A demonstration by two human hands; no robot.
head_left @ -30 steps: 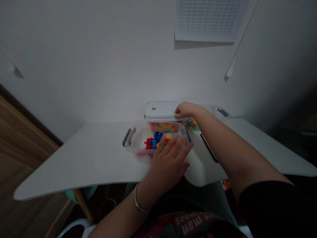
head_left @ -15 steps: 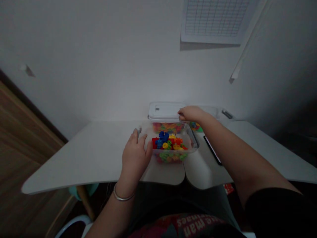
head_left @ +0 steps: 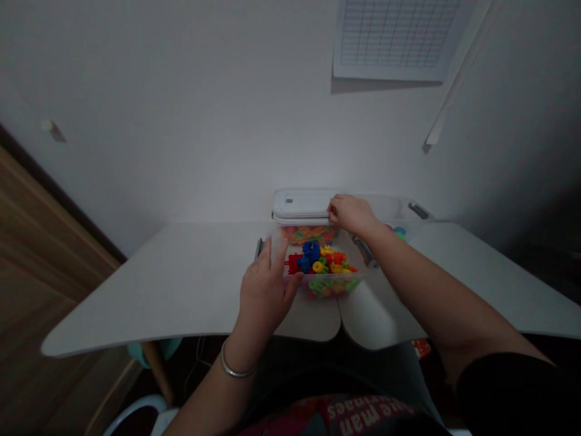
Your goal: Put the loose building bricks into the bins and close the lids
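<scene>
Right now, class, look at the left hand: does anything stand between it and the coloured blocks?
Yes, one thing does. The left hand is at the left side of the clear plastic tub, outside it, so the tub's wall lies between the fingers and the coloured plastic blocks. Nothing else visible blocks the way.

we're looking at a white desk [head_left: 181, 290] across the middle, wooden flooring [head_left: 45, 284] down the left, a teal seat [head_left: 154, 350] lower left, and a gridded wall panel [head_left: 394, 36] upper right!
</scene>
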